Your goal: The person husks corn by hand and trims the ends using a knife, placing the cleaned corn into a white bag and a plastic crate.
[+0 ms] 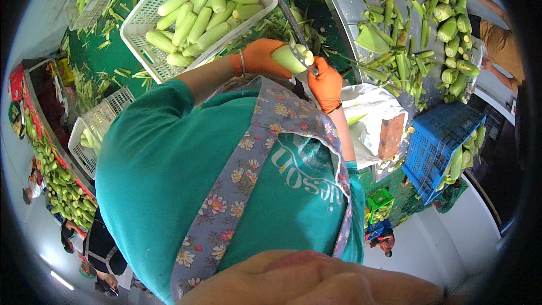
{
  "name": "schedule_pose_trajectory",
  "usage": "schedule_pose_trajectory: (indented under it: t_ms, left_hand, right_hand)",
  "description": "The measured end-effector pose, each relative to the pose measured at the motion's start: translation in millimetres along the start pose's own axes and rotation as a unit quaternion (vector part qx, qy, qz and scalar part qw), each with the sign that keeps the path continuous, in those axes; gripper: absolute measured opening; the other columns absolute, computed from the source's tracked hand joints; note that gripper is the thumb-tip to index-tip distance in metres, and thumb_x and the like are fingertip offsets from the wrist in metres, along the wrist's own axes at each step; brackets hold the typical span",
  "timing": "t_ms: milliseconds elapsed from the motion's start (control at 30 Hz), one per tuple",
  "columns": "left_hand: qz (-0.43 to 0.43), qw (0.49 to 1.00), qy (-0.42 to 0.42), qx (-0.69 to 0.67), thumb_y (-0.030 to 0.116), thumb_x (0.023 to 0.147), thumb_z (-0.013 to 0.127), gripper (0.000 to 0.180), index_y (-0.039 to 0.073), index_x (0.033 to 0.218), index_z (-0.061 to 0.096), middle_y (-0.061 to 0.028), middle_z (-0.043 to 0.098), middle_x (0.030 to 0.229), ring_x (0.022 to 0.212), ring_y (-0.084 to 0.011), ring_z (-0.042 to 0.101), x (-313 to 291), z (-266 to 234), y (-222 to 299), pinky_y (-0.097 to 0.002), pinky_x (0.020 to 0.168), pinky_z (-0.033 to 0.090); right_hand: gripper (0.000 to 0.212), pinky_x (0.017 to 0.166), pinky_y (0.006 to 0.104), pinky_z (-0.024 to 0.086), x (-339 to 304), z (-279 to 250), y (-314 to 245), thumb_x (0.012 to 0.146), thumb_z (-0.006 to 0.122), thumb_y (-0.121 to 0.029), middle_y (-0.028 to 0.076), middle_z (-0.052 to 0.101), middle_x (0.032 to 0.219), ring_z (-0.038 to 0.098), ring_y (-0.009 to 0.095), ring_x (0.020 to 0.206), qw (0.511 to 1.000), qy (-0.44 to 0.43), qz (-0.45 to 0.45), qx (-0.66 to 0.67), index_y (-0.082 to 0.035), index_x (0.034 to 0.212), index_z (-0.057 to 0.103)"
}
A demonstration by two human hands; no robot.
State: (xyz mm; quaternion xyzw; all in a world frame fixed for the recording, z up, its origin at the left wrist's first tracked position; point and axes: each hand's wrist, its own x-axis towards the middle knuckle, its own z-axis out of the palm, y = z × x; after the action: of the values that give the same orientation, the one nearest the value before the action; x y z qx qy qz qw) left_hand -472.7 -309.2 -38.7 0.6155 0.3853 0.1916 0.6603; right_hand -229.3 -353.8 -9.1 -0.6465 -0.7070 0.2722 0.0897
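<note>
Evidently, left orange-gloved hand (266, 57) curls round pale-green cylindrical corn ear (287, 60), on near side of white perforated plastic crate (139, 52); far fingertips hidden. Right orange-gloved hand (326, 85), farther right of crate, fingers folded round silver metal knife (298, 52), handle mostly covered. Crate's top cut off.

Left hand (261, 58), right hand (326, 86): both gloved orange.
Held corn (287, 60) pale green; apron (213, 206) greyish purple, floral (white, pink and orange blooms); shirt (164, 152) teal, white print; corn basket (144, 17) off-white; right-side crate (432, 149) blue; floor (111, 59) green; desk (351, 0) grey.
</note>
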Motion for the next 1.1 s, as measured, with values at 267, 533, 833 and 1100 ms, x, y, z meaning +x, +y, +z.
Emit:
schedule_pose_trajectory:
  t_ms: [267, 533, 833, 1100]
  left_hand:
    - [-0.086, 0.986, 0.108, -0.092, 0.048, 0.063, 0.089, 0.077, 0.003, 0.121, 0.066, -0.015, 0.072, 0.11, 0.103, -0.0238, 0.069, -33, -46, -15, -0.0379, 0.091, 0.052]
    - [-0.335, 0.826, 0.405, 0.205, 0.063, 0.063, 0.081, 0.096, -0.005, 0.127, 0.059, -0.028, 0.066, 0.118, 0.111, -0.0373, 0.065, -13, -141, -192, -0.0425, 0.094, 0.051]
    - [-0.008, 0.855, 0.512, 0.081, 0.038, 0.084, 0.073, 0.062, -0.006, 0.127, 0.06, -0.0238, 0.069, 0.113, 0.111, -0.0308, 0.065, 164, -195, -68, -0.037, 0.097, 0.049]
    - [0.095, 0.783, 0.417, 0.451, 0.034, 0.084, 0.07, 0.043, 0.003, 0.114, 0.066, -0.0237, 0.063, 0.123, 0.111, -0.0361, 0.063, 362, -270, 43, -0.0453, 0.094, 0.05]
  right_hand:
    - [0.016, 0.055, 0.0256, 0.045, -15, 24, 109, 0.09, 0.071, -0.022, 0.001, 0.065, 0.073, 0.057, 0.007, 0.061, 0.997, -0.009, -0.066, -0.042, -0.01, 0.101, 0.071]
    - [0.036, 0.079, 0.0455, 0.052, 3, 32, 67, 0.087, 0.067, -0.028, 0.02, 0.069, 0.101, 0.066, 0.041, 0.094, 0.999, -0.03, 0.023, -0.024, -0.012, 0.118, 0.061]
    - [0.032, 0.073, 0.0426, 0.053, -2, 26, 88, 0.087, 0.069, -0.025, 0.018, 0.069, 0.095, 0.068, 0.038, 0.087, 0.984, -0.027, 0.097, 0.146, -0.013, 0.116, 0.065]
    - [0.031, 0.071, 0.0448, 0.052, 53, -20, 85, 0.088, 0.068, -0.021, 0.019, 0.069, 0.092, 0.066, 0.04, 0.082, 0.992, 0.019, 0.041, 0.114, -0.008, 0.116, 0.063]
